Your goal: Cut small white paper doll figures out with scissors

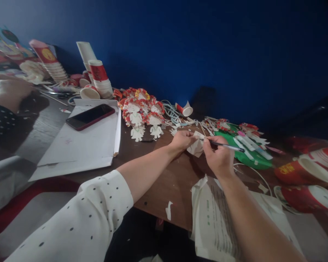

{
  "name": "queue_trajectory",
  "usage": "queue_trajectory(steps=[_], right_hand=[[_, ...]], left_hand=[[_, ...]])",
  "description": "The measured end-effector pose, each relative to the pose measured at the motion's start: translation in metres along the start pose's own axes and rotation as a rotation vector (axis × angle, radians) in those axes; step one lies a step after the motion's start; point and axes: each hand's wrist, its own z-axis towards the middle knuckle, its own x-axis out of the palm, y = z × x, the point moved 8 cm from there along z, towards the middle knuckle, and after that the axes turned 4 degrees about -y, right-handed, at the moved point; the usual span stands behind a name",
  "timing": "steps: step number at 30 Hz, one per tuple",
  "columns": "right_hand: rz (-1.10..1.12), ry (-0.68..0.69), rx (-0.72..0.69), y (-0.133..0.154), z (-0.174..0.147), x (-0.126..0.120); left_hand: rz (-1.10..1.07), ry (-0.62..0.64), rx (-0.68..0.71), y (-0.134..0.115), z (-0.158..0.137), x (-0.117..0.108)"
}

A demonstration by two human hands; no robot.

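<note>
My left hand [182, 140] grips a small white paper piece [196, 148] by its edge, above the brown table [153, 178]. Wrapped round a dark pen [226, 146], my right hand [220, 154] is closed beside that paper. The pen's tip end points at the paper; whether it touches cannot be seen. To the left of my hands lies a cluster of white paper figures [136, 119] with red and yellow ruffled edges. Paper scraps are strewn behind the paper piece. Markers [253, 145] rest on a green sheet [258, 163] to the right.
Paper cups [100, 78] stand stacked at the back left; more cups [303, 171] lie at the right. A phone [90, 116] rests on a white board [79, 145]. A printed paper bag [211, 218] sits near the front edge. At far left is another person's hand [13, 87].
</note>
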Motion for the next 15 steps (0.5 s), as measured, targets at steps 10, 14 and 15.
queue_trajectory(steps=[10,14,15], right_hand=[[-0.016,-0.014,-0.009,0.0016,0.0012,-0.0021],[-0.017,-0.007,-0.002,0.0002,0.0010,-0.0016],[-0.017,-0.011,-0.007,0.0008,0.0010,-0.0020]], left_hand=[[-0.032,0.000,-0.022,-0.0017,-0.0026,0.0009],[-0.045,0.003,-0.020,-0.0044,-0.0050,0.0021],[-0.040,0.002,-0.022,-0.0051,-0.0057,0.0023]])
